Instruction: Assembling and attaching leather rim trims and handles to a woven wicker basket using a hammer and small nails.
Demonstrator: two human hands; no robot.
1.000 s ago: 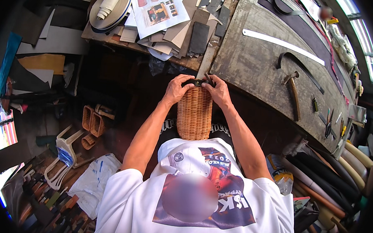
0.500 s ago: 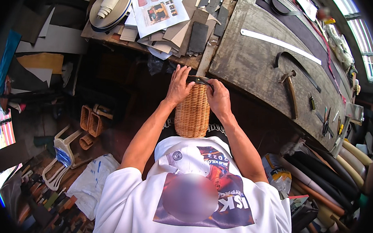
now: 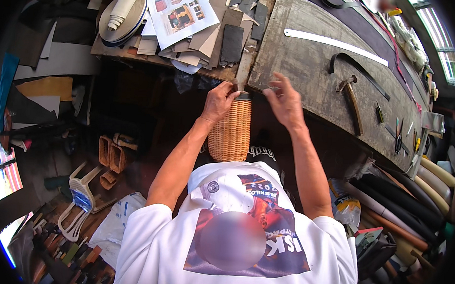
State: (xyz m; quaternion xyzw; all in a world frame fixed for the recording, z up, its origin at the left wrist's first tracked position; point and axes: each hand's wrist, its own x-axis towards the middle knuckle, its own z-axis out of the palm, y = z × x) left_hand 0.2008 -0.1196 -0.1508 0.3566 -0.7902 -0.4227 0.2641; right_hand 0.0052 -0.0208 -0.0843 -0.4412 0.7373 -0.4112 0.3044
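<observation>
A tall woven wicker basket [image 3: 229, 134] rests at my lap, its far end pointing toward the workbench. A dark band [image 3: 245, 96] runs along the rim at that far end. My left hand [image 3: 219, 102] is closed at the rim's left side, thumb and fingers pinched on the basket's edge. Whether the fingers also hold a bit of the dark band, I cannot make out. Raised to the right of the basket, my right hand [image 3: 286, 103] is apart from it, fingers spread and nothing visible in them, near the bench edge.
On the wooden bench [image 3: 300, 63] lie a hammer [image 3: 350, 105], a white metal ruler [image 3: 337, 47], a black strap [image 3: 362, 72] and scissors [image 3: 398, 137]. Leather scraps [image 3: 232, 43] and a printed sheet [image 3: 182, 14] cover the far left table. Material rolls [image 3: 390, 204] lie at right, a plastic chair [image 3: 80, 200] at left.
My right hand has left the rim and moved right, its fingers opening. My left hand's fingers, stretched out before, are now bent and pinched at the rim.
</observation>
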